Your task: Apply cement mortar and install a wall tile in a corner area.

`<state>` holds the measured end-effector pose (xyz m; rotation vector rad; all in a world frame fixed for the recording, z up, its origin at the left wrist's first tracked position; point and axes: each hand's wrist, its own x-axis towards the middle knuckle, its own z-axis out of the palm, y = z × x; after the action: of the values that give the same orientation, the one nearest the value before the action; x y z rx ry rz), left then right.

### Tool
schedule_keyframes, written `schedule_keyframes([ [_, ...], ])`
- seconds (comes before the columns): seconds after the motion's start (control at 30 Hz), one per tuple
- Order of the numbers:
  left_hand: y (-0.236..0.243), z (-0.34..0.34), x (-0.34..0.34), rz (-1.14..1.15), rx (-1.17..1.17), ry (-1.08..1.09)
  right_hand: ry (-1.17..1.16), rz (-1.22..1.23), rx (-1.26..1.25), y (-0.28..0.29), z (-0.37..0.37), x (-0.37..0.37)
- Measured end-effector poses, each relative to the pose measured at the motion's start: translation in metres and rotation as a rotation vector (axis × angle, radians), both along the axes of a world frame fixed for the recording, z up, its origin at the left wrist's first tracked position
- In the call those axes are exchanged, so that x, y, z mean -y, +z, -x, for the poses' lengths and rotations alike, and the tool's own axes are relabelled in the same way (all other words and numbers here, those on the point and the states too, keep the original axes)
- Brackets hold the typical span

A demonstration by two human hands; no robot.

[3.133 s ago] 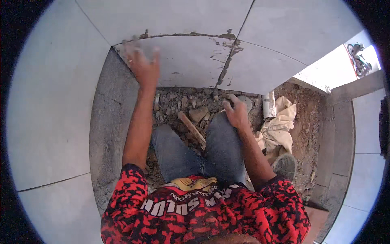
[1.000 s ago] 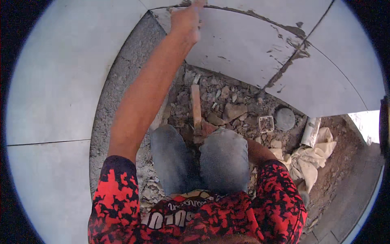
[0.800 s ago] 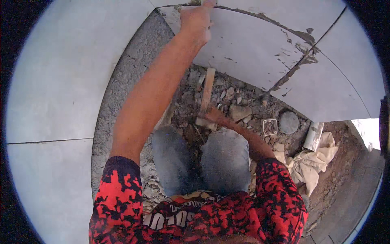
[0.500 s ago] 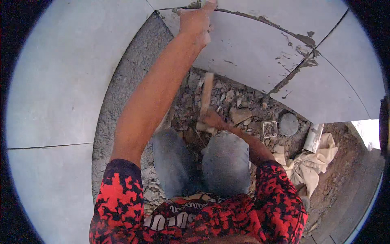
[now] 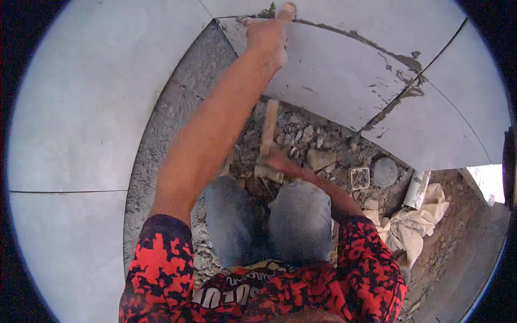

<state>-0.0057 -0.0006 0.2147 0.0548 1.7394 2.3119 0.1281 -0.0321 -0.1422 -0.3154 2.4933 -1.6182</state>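
Wooden bar [image 5: 269, 126] runs steeply over the rubble [image 5: 296, 132], its upper end just below the pale tile [image 5: 323, 64] and its lower end ahead of my bent knees. I have the right hand [image 5: 280, 163] closed around the lower part of the bar, though the fingers are blurred. A short pale block [image 5: 271, 173] lies crosswise at that lower end; I cannot tell whether the two are joined. Farther up, I see the left hand [image 5: 266, 37] on the tile, near its far edge. Two of its digits stand apart, but the rest are hidden, so I cannot tell how wide the hand is or whether it holds something. Dark mortar [image 5: 385, 112] streaks the joints and smears the tile's face near the corner. Left of the rubble curves a rough concrete strip [image 5: 186, 86]. Over to the right I make out a clear plastic tub [image 5: 360, 178] just beside a round grey disc [image 5: 385, 172], then a white tube [image 5: 417, 189] against a crumpled cream cloth [image 5: 412, 229]. My jeans [image 5: 300, 220] and red-and-black sleeves [image 5: 161, 253] fill the lower middle.
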Motion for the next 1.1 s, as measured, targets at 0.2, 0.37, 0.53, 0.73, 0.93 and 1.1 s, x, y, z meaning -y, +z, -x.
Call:
schedule_keyframes([
  [0.2,-0.010,0.008,-0.001,-0.014,-0.067,-0.055,0.202,-0.279,0.115,-0.005,0.011,0.003],
  [0.37,-0.009,0.005,0.002,0.149,-0.139,0.010,0.013,-0.075,0.194,-0.013,0.015,0.006],
  [0.53,-0.010,0.005,-0.001,0.085,-0.106,-0.095,0.173,-0.062,-0.021,-0.032,-0.001,-0.006],
  [0.73,-0.003,-0.003,-0.002,0.055,-0.102,-0.099,-0.116,0.338,0.196,-0.059,-0.031,-0.016],
  [0.93,-0.001,-0.008,-0.003,0.053,-0.038,-0.039,-0.055,0.111,-0.025,-0.021,-0.068,-0.029],
  [1.1,-0.004,-0.004,-0.001,0.029,-0.133,-0.069,-0.109,-0.064,-0.209,0.001,-0.046,-0.048],
])
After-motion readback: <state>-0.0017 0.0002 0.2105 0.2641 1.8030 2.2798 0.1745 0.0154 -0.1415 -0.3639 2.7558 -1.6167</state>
